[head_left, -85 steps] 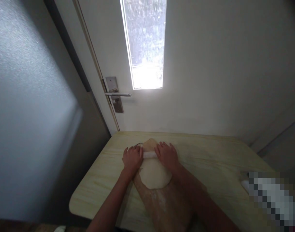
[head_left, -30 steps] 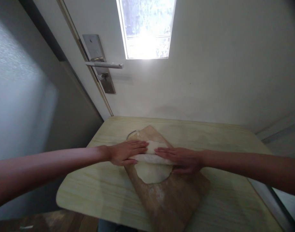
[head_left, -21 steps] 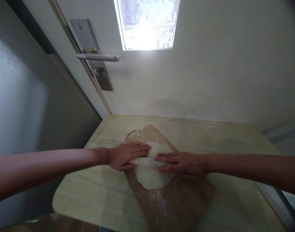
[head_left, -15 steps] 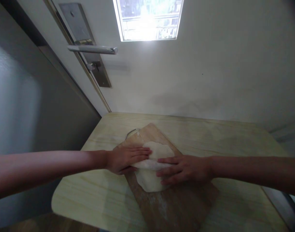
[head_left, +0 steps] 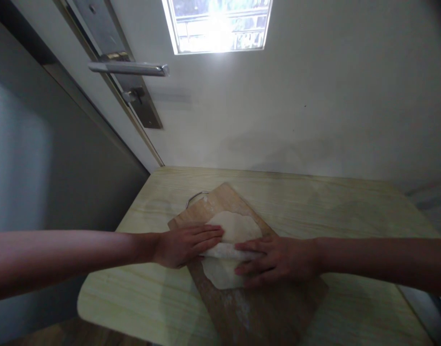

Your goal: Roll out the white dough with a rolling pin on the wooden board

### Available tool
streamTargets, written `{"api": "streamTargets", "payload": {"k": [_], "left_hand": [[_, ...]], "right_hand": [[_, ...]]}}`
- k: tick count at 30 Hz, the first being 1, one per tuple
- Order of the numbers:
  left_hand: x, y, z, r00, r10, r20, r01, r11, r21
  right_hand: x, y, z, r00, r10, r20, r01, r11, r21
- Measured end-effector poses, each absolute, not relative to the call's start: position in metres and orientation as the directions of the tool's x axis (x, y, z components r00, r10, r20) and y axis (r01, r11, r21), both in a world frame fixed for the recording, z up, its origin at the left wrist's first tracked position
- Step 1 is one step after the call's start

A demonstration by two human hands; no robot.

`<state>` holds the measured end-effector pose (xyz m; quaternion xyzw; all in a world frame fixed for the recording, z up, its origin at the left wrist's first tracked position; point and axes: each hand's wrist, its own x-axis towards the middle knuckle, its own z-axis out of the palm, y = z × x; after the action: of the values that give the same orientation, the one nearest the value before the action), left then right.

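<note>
A pale flat sheet of dough [head_left: 234, 228] lies on a floured wooden board [head_left: 256, 307] on a light wooden table [head_left: 148, 288]. Across the dough lies a white rolling pin [head_left: 220, 251], mostly hidden under my palms. My left hand [head_left: 186, 244] lies flat on the pin's left end, fingers stretched out. My right hand [head_left: 276, 259] lies flat on its right end, fingers pointing left. Both forearms reach in from the sides.
A white door [head_left: 314, 96] with a bright glass pane [head_left: 218, 24] stands right behind the table. Its metal handle [head_left: 128, 68] sticks out at upper left. A metal loop [head_left: 195, 197] shows at the board's far corner. The table's left edge drops off near my left forearm.
The pin and both hands have rolled toward me over the dough, uncovering more dough on the far side. My view has dropped closer to the table.
</note>
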<state>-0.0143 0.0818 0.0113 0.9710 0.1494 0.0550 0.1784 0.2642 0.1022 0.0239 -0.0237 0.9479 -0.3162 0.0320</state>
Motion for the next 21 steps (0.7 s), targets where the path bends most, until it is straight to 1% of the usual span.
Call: {"api": "streamTargets", "payload": {"k": [4, 11, 16, 18, 21], "left_hand": [[-0.014, 0.078, 0.01, 0.939, 0.338, 0.058, 0.302, -0.894, 0.332], [-0.014, 0.073, 0.01, 0.933, 0.358, 0.04, 0.34, -0.911, 0.232], [-0.015, 0.07, 0.008, 0.926, 0.374, 0.047, 0.357, -0.909, 0.217], [-0.015, 0.069, 0.007, 0.924, 0.379, 0.048, 0.362, -0.91, 0.201], [-0.015, 0.067, 0.006, 0.923, 0.381, 0.053, 0.37, -0.917, 0.149]], "right_hand": [[0.264, 0.101, 0.022, -0.998, -0.062, 0.017, -0.059, 0.799, -0.598], [0.263, 0.097, 0.023, -0.991, -0.123, 0.046, -0.129, 0.844, -0.521], [0.262, 0.092, 0.025, -0.991, -0.096, 0.089, -0.129, 0.84, -0.527], [0.263, 0.091, 0.025, -0.989, -0.106, 0.101, -0.143, 0.854, -0.501], [0.264, 0.089, 0.022, -0.983, -0.138, 0.124, -0.177, 0.893, -0.414]]}}
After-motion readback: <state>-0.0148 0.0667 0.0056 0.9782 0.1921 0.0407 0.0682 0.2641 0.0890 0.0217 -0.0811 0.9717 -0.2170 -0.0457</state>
